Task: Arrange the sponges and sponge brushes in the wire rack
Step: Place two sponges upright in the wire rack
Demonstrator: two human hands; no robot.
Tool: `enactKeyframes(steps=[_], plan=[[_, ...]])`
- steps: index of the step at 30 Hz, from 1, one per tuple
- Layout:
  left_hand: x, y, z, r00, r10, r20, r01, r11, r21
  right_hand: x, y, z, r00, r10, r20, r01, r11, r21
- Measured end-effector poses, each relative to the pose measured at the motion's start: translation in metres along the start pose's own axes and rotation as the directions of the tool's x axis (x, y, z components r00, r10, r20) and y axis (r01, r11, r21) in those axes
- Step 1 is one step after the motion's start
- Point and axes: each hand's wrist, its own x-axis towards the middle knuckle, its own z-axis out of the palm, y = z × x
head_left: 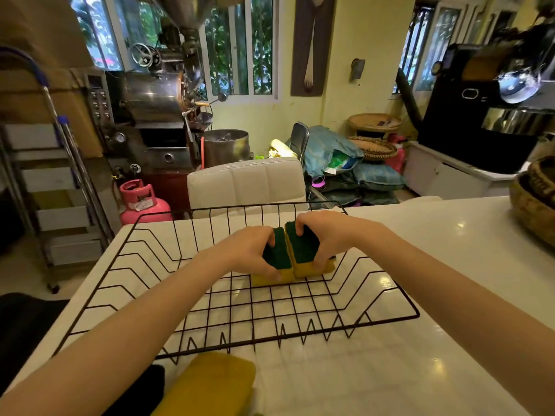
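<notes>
White glossy worktop [420, 265] carries the black wire rack [240, 319]; two yellow foam sponges with green scouring tops [303, 246] stand touching at its far middle. Left hand [249, 250] and right hand [327, 232] each have their grip clamped on one. Probably light, soft, compressible: hold by the long sides, gently.

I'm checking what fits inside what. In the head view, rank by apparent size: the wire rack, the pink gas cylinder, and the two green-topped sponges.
1. Wire rack
2. Pink gas cylinder, though it stands farther away
3. Left sponge and right sponge: alike, not ranked
</notes>
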Motion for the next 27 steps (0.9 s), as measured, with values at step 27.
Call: enactKeyframes(steps=[27], plan=[[-0.077, 0.036, -0.035, 0.988, -0.032, 0.152, 0.033, 0.999, -0.005, -0.031, -0.033, 0.001, 0.994, -0.052, -0.094, 0.061, 0.993, 0.098]])
